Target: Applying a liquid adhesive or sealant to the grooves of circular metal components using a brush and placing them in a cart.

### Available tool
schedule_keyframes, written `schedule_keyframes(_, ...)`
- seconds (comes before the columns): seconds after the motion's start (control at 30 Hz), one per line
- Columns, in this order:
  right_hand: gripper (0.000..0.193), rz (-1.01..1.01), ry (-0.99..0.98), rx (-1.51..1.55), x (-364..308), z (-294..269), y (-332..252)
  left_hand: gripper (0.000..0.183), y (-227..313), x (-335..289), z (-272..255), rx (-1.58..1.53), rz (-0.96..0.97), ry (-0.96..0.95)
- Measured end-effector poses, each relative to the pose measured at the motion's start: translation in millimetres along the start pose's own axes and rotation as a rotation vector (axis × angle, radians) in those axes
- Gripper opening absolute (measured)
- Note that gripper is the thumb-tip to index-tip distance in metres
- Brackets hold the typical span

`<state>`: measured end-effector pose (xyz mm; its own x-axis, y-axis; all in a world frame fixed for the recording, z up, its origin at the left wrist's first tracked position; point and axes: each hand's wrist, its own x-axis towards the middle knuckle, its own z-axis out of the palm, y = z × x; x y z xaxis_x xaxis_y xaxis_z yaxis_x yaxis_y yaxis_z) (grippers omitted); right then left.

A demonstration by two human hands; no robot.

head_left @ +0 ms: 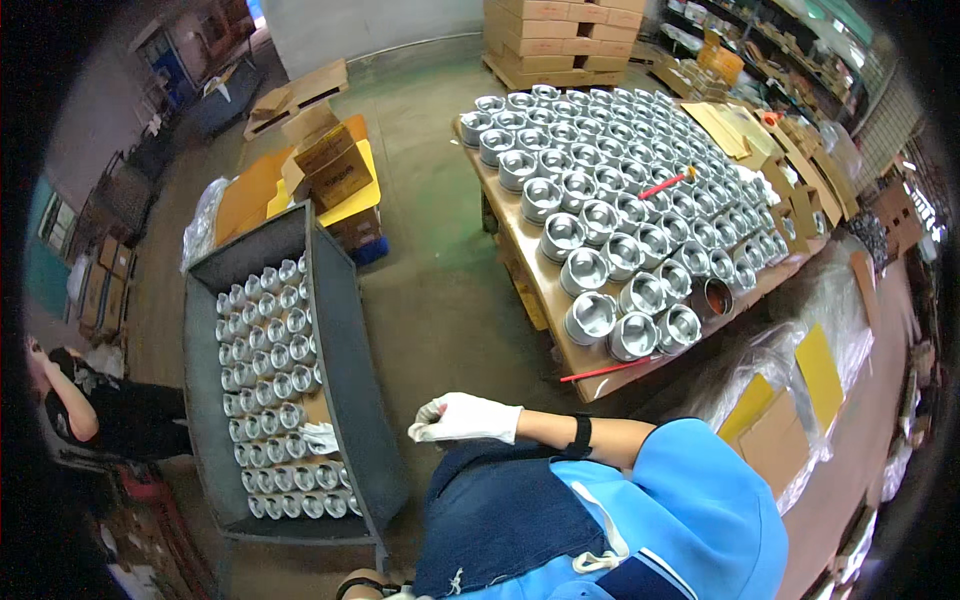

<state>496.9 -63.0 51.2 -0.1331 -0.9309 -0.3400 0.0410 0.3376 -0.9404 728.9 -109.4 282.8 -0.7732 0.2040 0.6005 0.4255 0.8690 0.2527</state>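
Note:
My right hand [462, 418], in a white glove, is held in front of my body, between the grey bin and the table. Its fingers curl inward and I see nothing in them. Of my left arm only a banded wrist [362, 584] and a scrap of white show at the lower edge; the fingers are out of sight. Rows of silver metal pistons [293, 381] stand in the grey metal bin [350, 375] on my left. A crumpled white glove or cloth [320, 438] lies among them. Many more pistons [590, 317] cover the table [520, 225] on my right.
A red-handled brush [665, 185] lies across the pistons. A dark can [712, 298] and red rod [605, 372] are near the table's front. Open cartons [335, 175] stand beyond the bin, stacked boxes [560, 40] at the back. Another person [110, 405] is far left.

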Motion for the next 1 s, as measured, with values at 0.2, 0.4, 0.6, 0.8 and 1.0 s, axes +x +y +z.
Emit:
schedule_keyframes(0.2, 0.031, 0.089, 0.118, 0.049, -20, -2, 0, 0.029, -47, 32, 0, -0.563, 0.304, -0.267)
schedule_keyframes(0.4, 0.033, 0.117, 0.197, 0.076, -22, -1, -2, 0.031, -84, 17, 6, -1.166, 0.600, -0.272)
schedule_keyframes(0.6, 0.039, 0.107, 0.227, -0.059, -29, -2, -21, 0.036, -100, -40, 5, -1.458, 0.620, -0.269)
schedule_keyframes(0.8, 0.029, 0.191, 0.144, 0.007, -10, 7, -2, 0.044, -90, -35, 0, -1.518, 0.771, -0.105)
schedule_keyframes(1.0, 0.021, 0.102, -0.070, 0.045, 4, 24, -1, 0.050, -98, -81, 18, -1.600, 0.536, 0.276)
